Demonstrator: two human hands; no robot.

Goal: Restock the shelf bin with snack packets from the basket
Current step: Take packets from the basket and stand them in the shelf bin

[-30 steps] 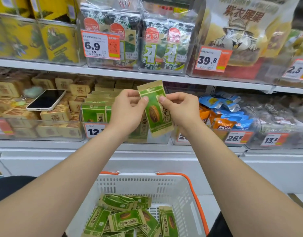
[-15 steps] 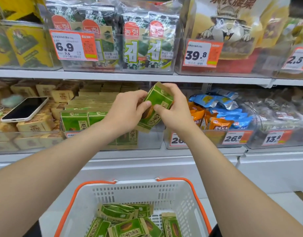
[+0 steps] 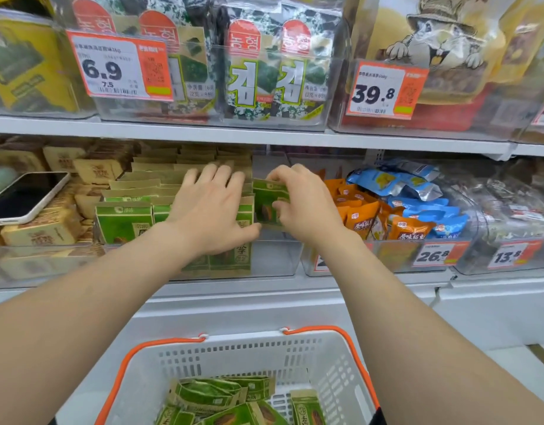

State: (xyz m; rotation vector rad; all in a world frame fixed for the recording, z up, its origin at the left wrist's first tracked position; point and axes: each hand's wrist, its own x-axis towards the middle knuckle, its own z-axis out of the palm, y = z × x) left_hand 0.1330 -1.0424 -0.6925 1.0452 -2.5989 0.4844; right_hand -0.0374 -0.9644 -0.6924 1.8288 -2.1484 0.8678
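The white store shelf (image 3: 264,136) carries clear bins fitted with price tags. The shelf bin (image 3: 273,262) sits directly under both hands. The left hand (image 3: 209,210) lies flat with straight, spread fingers, pressing on the standing packets (image 3: 123,222) in the bin. The right hand (image 3: 307,207), fingers curled, pinches one snack packet (image 3: 266,204) just beside the left hand. The basket (image 3: 233,354), below the hands, holds loose packets (image 3: 209,394).

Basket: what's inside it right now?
Several green snack packets lie piled loosely in the white basket. The frame's bottom edge cuts off its near part, so the full count and anything beneath the pile are hidden.
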